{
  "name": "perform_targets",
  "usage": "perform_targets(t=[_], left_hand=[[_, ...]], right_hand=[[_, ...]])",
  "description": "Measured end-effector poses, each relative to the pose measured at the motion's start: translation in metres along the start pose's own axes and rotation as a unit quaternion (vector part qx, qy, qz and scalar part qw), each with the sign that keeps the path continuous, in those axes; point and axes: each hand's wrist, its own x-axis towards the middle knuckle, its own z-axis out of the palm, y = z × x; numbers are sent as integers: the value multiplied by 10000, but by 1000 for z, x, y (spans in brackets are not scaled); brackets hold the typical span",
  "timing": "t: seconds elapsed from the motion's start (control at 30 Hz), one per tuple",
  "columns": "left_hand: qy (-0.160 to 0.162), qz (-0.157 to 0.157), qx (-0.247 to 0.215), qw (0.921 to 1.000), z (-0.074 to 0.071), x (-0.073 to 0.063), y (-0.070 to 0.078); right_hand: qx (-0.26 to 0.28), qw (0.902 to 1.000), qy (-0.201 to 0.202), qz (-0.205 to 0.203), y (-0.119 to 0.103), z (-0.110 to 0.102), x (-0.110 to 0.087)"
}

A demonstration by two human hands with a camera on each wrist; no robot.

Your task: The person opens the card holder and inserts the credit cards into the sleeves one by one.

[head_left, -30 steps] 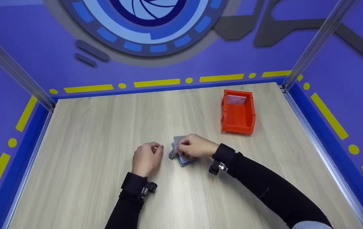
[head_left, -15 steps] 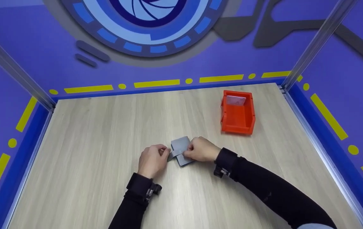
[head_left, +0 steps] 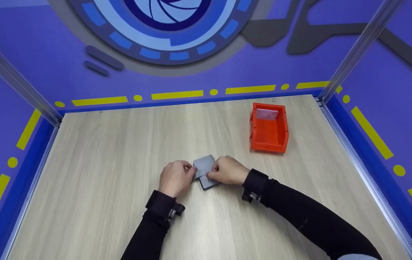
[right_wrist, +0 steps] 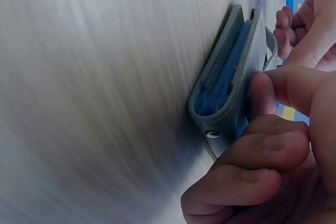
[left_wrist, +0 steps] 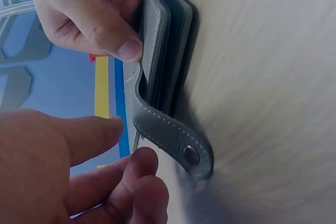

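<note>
A grey card holder (head_left: 204, 164) with stitched edges and blue inner sleeves (right_wrist: 226, 82) lies closed on the table. Its strap (left_wrist: 163, 127), bearing a round metal snap (left_wrist: 191, 155), bends out past the open side. My right hand (head_left: 230, 169) holds the holder at its right side, thumb (left_wrist: 128, 50) on the cover by the strap and the other fingers bent near the spine. My left hand (head_left: 177, 177) is at the strap side, its thumb and fingers parted beside the strap in the left wrist view. A silver rivet (right_wrist: 212, 134) shows on the spine.
A red bin (head_left: 269, 128) stands at the back right, with a pinkish-white card (head_left: 267, 114) against its far wall. Blue-purple walls enclose the wooden table (head_left: 119, 144) at the back and both sides.
The cover has come down over the blue sleeves. My left hand has moved right to the strap, and my right hand has shifted to the holder's right side.
</note>
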Motion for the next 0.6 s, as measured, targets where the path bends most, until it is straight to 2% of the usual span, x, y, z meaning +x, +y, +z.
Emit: perform_targets(t=[0.13, 0.37, 0.6], left_hand=[[-87, 69, 14, 9999, 3, -1, 0], [-185, 10, -24, 9998, 8, -5, -2], [-205, 81, -70, 9997, 12, -8, -5]], right_hand=[[-7, 10000, 45, 4, 0, 1, 0], [14, 9999, 105, 57, 0, 3, -2], [143, 9998, 60, -108, 3, 1, -2]])
